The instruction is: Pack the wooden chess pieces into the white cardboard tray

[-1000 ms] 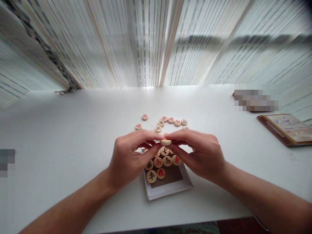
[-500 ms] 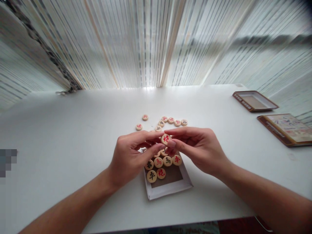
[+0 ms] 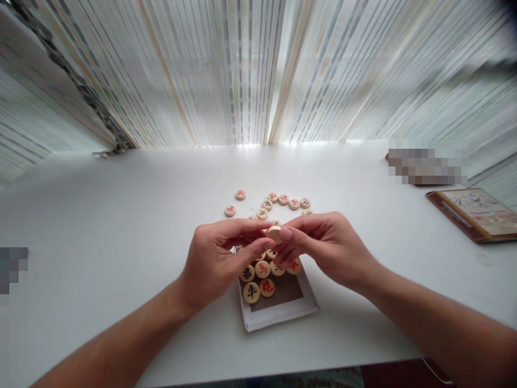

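Observation:
Above the far part of a white open box (image 3: 283,319), my right hand (image 3: 323,240) pinches a round wooden piece (image 3: 273,234) between thumb and fingers. The piece is tilted and its visible face looks blank. My left hand (image 3: 226,253) is at the piece's left side, its fingers and thumb curved toward it; whether they grip anything is hard to see. In the box lie several xiangqi pieces, among them a red-marked one (image 3: 267,287) and a black-marked one (image 3: 251,292) nearest me. Both hands hide the far part of the box.
Beyond my hands, several loose pieces (image 3: 283,199) lie on the white table (image 3: 161,188), two red-marked ones (image 3: 240,194) further left. A brown-edged box (image 3: 476,215) with a printed face lies at the right, a blurred object behind it. A striped curtain hangs behind.
The held piece has turned, so its red character no longer shows. My right hand has shifted slightly left, its lower fingers now reaching over the pieces in the box.

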The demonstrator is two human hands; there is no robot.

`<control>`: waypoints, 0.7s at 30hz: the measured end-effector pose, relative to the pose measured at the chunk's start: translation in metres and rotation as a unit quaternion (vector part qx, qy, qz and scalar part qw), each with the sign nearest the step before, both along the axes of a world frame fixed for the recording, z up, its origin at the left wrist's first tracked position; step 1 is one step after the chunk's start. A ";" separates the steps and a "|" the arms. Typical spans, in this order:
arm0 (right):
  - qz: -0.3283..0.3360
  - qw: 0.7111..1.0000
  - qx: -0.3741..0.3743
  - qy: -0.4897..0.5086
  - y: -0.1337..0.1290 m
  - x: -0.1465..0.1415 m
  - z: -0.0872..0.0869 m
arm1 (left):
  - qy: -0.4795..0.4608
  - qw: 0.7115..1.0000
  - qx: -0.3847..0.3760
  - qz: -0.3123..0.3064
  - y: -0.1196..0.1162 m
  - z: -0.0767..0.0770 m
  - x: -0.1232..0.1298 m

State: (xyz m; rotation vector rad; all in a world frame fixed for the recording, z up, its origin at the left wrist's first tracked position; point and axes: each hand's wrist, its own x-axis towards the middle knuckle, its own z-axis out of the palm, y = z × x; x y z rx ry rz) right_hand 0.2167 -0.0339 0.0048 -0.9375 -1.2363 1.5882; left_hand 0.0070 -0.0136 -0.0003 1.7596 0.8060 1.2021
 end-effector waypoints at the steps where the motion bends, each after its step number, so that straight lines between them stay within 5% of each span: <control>1: 0.004 1.000 -0.013 0.006 0.001 0.000 0.000 | -0.010 1.000 -0.011 -0.014 0.000 -0.001 0.000; 13: 0.037 0.997 -0.072 0.016 0.000 -0.003 0.004 | -0.026 0.997 -0.053 -0.055 0.000 -0.001 0.001; 21: 0.019 0.998 -0.059 -0.025 -0.003 -0.003 0.003 | 0.036 0.997 0.046 -0.042 -0.002 -0.002 0.000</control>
